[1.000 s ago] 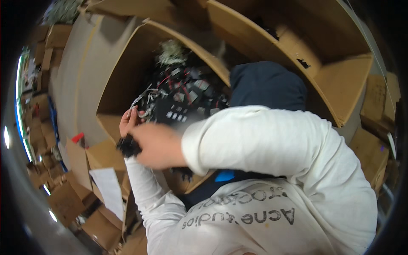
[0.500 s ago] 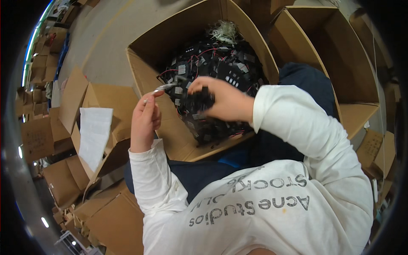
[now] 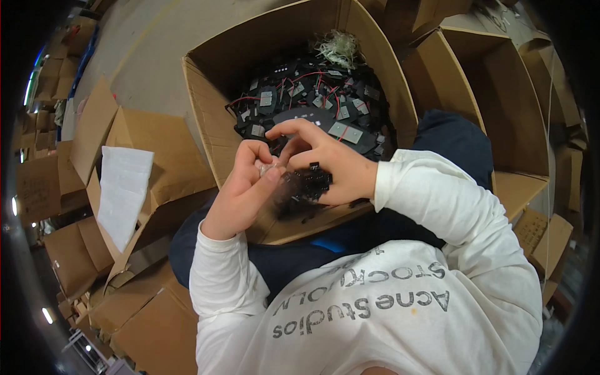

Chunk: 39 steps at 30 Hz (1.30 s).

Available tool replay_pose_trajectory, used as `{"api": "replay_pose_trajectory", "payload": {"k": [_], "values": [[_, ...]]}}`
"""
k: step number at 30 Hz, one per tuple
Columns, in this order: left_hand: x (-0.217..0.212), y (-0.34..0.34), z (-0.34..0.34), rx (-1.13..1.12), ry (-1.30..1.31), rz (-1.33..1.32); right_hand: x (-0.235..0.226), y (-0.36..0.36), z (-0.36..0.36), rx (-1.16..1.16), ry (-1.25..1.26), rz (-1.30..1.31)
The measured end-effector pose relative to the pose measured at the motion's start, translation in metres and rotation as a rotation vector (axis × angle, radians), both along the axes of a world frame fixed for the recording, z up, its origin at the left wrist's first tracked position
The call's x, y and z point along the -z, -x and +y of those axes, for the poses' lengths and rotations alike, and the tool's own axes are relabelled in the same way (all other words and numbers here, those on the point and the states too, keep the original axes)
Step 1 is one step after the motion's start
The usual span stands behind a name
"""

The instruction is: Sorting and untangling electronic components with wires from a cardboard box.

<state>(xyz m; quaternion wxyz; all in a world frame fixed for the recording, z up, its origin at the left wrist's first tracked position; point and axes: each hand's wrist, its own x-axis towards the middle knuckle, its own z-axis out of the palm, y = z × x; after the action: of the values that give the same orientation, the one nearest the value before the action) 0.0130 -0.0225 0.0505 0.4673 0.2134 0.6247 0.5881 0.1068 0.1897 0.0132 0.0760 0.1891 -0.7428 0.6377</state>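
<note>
My two hands meet over the near edge of a large cardboard box [image 3: 199,112]. My left hand [image 3: 240,190] is closed in a pinch on a small piece of clear plastic [image 3: 267,167], mostly hidden by the fingers. My right hand [image 3: 340,165] is curled round a bunch of small black plastic parts [image 3: 312,178], and its fingertips reach toward the clear plastic. The lower side of the bunch is blurred. Behind the hands, the box is heaped with flat black parts [image 3: 300,87] bearing silvery rectangles and red wires. Pale shredded strips [image 3: 339,49] lie on the heap.
An open cardboard box [image 3: 159,140] with a white sheet [image 3: 125,187] over its side stands at the left. Another open carton [image 3: 512,94] is at the right. Several more boxes line the far left. My knee [image 3: 453,147] presses beside the middle box.
My left hand has come right and slightly down, bringing the clear plastic against my right hand. My right hand, still round the black parts, has dropped a little. The view has shifted slightly.
</note>
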Motion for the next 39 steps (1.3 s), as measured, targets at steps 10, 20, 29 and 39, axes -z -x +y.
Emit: {"api": "replay_pose_trajectory", "payload": {"k": [10,20,29,39], "values": [[0.003,0.038,0.008,-0.036,0.042,0.045,0.013,0.027,0.027,-0.167,0.026,-0.222],[-0.006,0.021,-0.002,-0.071,0.269,1.054,-0.005,0.042,0.051,0.136,-0.778,0.443],[-0.032,-0.035,-0.034,-0.112,0.397,1.016,0.007,0.034,0.042,0.341,-0.833,0.124],[-0.019,-0.056,-0.027,-0.212,0.372,0.772,0.022,0.021,0.081,0.631,-0.994,-0.125]]}}
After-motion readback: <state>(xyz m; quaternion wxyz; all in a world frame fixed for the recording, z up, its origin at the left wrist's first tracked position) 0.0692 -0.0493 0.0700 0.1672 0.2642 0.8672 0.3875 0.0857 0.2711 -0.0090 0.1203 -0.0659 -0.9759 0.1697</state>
